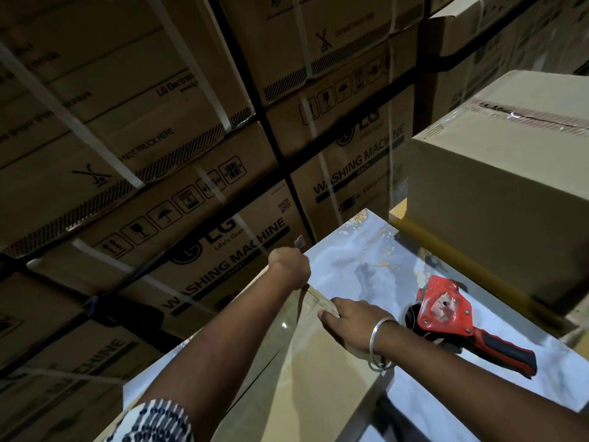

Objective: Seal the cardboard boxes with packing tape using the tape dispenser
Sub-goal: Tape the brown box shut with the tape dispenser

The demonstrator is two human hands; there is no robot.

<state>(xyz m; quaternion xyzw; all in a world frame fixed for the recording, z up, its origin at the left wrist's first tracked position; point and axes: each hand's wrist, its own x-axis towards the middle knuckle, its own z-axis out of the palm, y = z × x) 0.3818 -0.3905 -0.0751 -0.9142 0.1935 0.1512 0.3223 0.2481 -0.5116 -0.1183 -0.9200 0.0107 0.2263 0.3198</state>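
Two hands worked on one cardboard box (306, 371) at the lower centre of the frame, on a marbled blue-grey surface (360, 250). At the box's far edge the left hand (289, 266) was closed in a fist, though what it gripped could not be made out. Nearer, the right hand (347, 323), a metal bangle (381, 344) on its wrist, lay flat with straight fingers pressing the box top. Just right of it a red tape dispenser (446, 314) with a black-and-red handle lay on the surface, untouched. Another taped box (497, 193) sat at the right, and stacked washing-machine cartons (178, 199) filled the background.
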